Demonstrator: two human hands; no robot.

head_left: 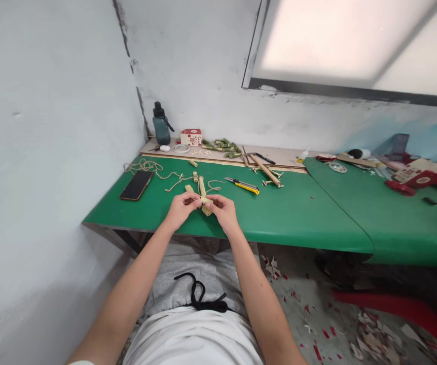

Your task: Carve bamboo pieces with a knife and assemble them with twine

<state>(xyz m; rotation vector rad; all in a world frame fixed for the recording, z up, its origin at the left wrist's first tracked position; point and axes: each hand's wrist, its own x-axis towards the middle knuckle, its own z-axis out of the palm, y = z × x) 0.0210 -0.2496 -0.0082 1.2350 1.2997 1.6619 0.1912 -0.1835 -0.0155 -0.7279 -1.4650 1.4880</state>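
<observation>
Near the front edge of the green table, my left hand [182,209] and my right hand [223,210] pinch a pale green bamboo assembly [203,188] between them, fingers closed. One bamboo piece of it points away from me, and others show between and below the fingertips. Thin twine [214,186] lies around the assembly and trails off both ways. Just behind stands a short bamboo piece [195,176]. To the right of my right hand lies a yellow utility knife [246,186] with its blade end pointing left. My fingers hide part of the joint.
A phone [136,185] lies at the left beside loose twine [144,166]. Along the back are a bottle [161,126], a small box [191,137], green bamboo pieces [224,147] and a hammer [266,170]. Red and white scraps [416,175] cover the far right.
</observation>
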